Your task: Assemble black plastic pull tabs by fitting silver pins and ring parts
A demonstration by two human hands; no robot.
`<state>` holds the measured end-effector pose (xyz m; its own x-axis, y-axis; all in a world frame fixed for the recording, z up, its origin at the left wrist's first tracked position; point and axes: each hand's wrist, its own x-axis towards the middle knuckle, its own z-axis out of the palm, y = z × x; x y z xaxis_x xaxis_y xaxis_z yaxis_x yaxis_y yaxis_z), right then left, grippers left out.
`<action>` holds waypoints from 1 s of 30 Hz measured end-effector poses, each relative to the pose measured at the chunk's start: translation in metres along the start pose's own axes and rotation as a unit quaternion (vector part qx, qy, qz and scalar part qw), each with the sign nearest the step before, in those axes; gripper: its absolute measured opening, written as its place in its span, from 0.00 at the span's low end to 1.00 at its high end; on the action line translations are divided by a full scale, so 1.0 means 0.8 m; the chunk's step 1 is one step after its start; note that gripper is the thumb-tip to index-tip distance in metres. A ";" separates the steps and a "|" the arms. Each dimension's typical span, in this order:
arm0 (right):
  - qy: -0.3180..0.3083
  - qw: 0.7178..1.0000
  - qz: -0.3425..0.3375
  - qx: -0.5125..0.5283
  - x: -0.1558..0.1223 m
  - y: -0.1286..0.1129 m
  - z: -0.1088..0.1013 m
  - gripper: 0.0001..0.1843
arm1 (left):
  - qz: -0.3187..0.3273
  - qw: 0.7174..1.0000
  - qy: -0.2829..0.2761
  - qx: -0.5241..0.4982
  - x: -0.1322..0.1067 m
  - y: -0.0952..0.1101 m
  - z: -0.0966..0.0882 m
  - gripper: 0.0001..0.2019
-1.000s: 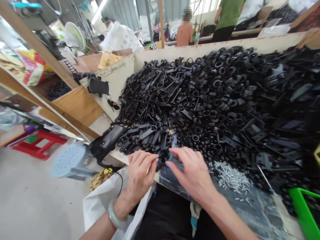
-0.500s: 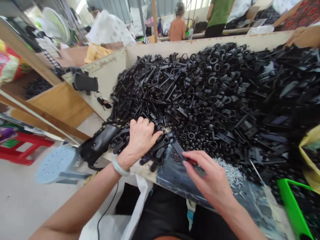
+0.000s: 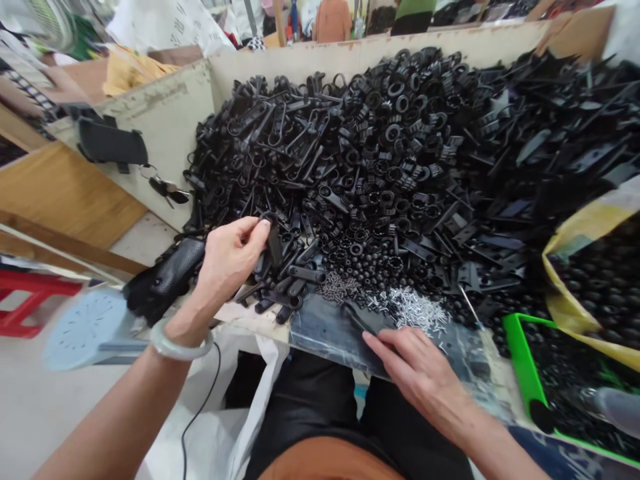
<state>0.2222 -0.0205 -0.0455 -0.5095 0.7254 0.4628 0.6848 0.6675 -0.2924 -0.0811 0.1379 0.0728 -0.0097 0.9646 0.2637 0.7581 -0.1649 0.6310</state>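
My left hand [image 3: 230, 257] is closed, thumb and fingers pinching a black plastic ring-ended handle [image 3: 273, 245] that hangs down. Under it lie several similar black handles [image 3: 295, 283] at the bench edge. With fingers together, my right hand [image 3: 420, 370] grips the near end of a long black plastic piece [image 3: 356, 316]. That piece slants just over a dark work mat [image 3: 320, 327]; whether it touches the mat I cannot tell. Close beyond my right hand is a heap of small silvery pins [image 3: 417, 310]. Small dark springs or screws [image 3: 339, 287] lie left of the pins.
Behind my hands rises a big pile of black plastic parts [image 3: 320, 153]. On the right stand a green tray [image 3: 525, 367] and a yellow-edged bag [image 3: 555, 287] of black balls. A screwdriver-like rod [image 3: 470, 305] lies near them. A blue stool [image 3: 85, 327] is at left.
My left hand has come up from the handles with a ring-ended one in its fingers. My right hand has lowered its black piece towards the mat. The view has tilted down.
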 end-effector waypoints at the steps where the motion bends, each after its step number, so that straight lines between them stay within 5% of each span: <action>1: -0.006 1.000 -0.020 0.000 0.000 -0.001 -0.002 0.21 | -0.023 0.998 0.000 -0.061 -0.009 0.003 -0.003 0.16; 4: 0.002 0.999 -0.032 0.009 0.003 -0.004 -0.006 0.18 | -0.093 0.964 -0.026 -0.246 -0.045 0.015 0.000 0.15; 7: 0.030 0.997 0.063 -0.010 0.007 -0.007 -0.004 0.16 | -0.205 0.890 -0.080 -0.400 -0.088 0.026 0.017 0.20; 9: 0.027 0.993 0.114 -0.021 0.009 -0.008 0.002 0.17 | -0.270 0.842 -0.116 -0.453 -0.114 0.030 0.031 0.23; 13: 0.006 0.995 0.099 -0.005 0.008 -0.009 0.010 0.13 | -0.344 0.777 -0.162 -0.502 -0.150 0.033 0.056 0.25; 22: -0.028 0.996 0.089 0.007 -0.010 -0.014 -0.008 0.14 | -0.370 0.730 -0.198 -0.539 -0.169 0.040 0.086 0.23; 27: 0.027 0.983 0.171 0.066 0.005 -0.034 -0.021 0.23 | -0.368 0.717 -0.205 -0.555 -0.176 0.049 0.097 0.21; 30: 0.070 0.984 0.143 0.081 0.021 -0.046 -0.021 0.17 | -0.380 0.706 -0.206 -0.561 -0.179 0.055 0.102 0.20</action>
<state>0.1975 -0.0357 -0.0130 -0.2244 0.8644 0.4499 0.6920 0.4664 -0.5510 0.0068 0.0093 0.0033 0.2290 0.8023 -0.5513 -0.3600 0.5960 0.7178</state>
